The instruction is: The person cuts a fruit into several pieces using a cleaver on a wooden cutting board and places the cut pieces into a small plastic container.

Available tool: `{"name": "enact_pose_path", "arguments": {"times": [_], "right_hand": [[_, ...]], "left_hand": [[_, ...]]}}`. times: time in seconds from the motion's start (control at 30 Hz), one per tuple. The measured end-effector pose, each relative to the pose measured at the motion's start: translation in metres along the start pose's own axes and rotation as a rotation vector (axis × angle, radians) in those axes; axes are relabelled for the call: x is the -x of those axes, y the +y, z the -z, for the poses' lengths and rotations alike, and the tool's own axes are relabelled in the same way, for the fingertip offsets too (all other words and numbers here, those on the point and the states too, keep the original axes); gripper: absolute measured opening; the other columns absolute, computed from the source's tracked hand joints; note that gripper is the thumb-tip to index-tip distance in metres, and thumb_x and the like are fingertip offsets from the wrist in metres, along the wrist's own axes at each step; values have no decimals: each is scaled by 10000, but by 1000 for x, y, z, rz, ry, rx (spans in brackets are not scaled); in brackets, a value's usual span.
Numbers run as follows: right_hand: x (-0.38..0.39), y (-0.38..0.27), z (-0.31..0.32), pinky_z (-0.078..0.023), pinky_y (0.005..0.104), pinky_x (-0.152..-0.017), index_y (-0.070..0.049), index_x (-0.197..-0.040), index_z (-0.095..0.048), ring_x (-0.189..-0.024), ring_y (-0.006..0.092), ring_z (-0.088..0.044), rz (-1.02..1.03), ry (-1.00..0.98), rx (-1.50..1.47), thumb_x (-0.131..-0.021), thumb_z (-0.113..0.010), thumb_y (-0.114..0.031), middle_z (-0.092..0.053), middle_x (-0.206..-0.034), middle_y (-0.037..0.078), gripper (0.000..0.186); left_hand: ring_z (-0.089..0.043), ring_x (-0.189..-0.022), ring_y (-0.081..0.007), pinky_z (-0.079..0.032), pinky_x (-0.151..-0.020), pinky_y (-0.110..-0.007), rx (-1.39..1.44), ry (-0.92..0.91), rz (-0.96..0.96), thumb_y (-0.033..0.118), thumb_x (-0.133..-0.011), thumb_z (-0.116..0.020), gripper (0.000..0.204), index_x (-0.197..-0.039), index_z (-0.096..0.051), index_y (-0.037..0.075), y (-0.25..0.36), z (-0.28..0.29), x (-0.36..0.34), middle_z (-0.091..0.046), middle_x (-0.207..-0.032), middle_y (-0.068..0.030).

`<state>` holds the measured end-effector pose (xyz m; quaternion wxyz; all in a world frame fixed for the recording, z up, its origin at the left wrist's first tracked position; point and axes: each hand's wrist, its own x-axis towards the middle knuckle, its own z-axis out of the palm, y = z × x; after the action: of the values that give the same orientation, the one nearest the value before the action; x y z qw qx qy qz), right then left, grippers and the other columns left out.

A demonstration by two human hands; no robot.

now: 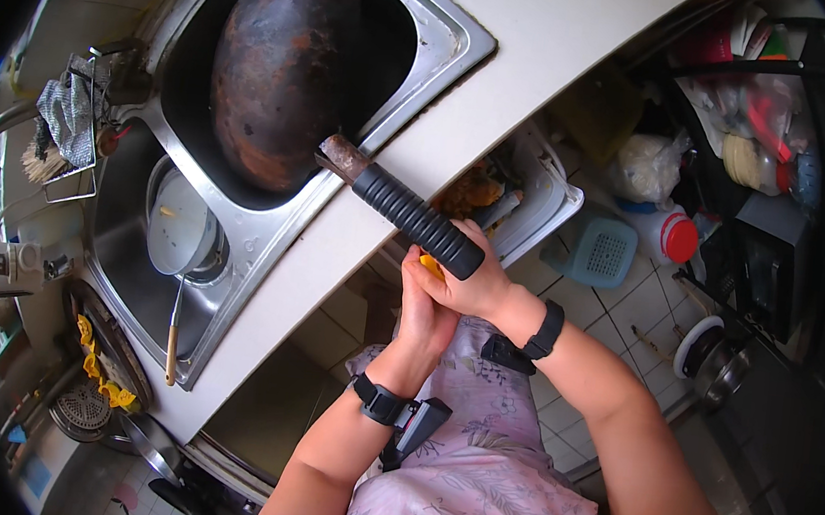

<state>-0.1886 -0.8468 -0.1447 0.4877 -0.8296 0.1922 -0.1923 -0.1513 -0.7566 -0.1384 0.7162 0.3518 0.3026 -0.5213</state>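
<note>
A small yellow object (432, 266) shows between two hands at the counter's (304, 281) near edge. From left, a pan (171, 240) sits in one sink basin; a dark wok (276, 72) fills the far one, black handle (416, 220) jutting nearward; left hand (424, 309) and right hand (478, 283) press together by its end, which one grips unclear; a blue basket (602, 252) stands right.

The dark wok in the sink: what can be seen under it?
Dark basin shows to the right of the wok, and pale counter lies beneath its black handle. Whatever is directly under its body is covered, so unseen.
</note>
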Motion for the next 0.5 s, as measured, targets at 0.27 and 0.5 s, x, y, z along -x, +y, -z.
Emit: {"name": "enact_pose_path", "arguments": {"times": [0.27,0.5], "right_hand": [[0,12,-8,-406,408,-682,-93,-807,-593,-722,312,-528,-46,17,-60,-724,-654,-223,-597,-768,91,166],[-9,14,-4,-474,330,-517,-38,-743,-587,-553,281,-595,-142,-101,-305,-732,-645,-116,-589,-611,114,98]], "left_hand": [[-538,-1017,-180,-442,-892,-367,29,132,27,459,-939,-357,394,-1066,-515,120,-2,4,-10,-566,-1066,-21],[-545,-1007,-185,-449,-887,-364,19,126,55,445,-950,-337,390,-1067,-497,109,-2,0,-11,-564,-1055,-41]]}}
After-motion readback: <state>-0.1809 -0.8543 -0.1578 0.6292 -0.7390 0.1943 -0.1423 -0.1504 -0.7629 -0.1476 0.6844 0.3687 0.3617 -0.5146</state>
